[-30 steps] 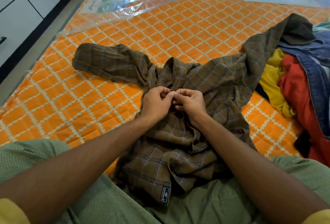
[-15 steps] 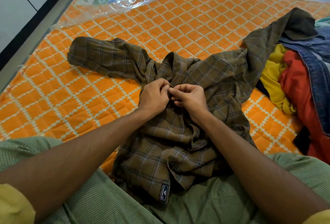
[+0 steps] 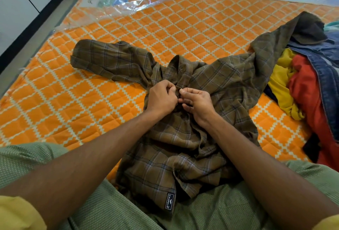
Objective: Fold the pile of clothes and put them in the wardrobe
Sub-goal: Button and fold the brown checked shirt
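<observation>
A brown plaid shirt [image 3: 211, 83] lies spread on the orange quilted mattress [image 3: 91, 101], its hem over my lap and its sleeves stretched left and right. At the shirt's front, just below the collar, my left hand [image 3: 161, 99] and my right hand [image 3: 198, 101] meet. Both pinch the cloth edge there with curled fingers and thumbs. The right sleeve runs up onto the pile of clothes [image 3: 308, 83] at the right edge: a yellow piece, a red piece and blue denim.
Clear plastic wrapping [image 3: 117, 0] covers the mattress's far left corner. White wardrobe doors [image 3: 18, 9] stand at the left beyond a strip of floor. A glossy floor and a window frame lie beyond the mattress. My green-trousered legs fill the bottom of the view.
Both hands stay together at the shirt's front, with small finger movements; my right hand's fingers have spread a little. The camera view has tilted slightly.
</observation>
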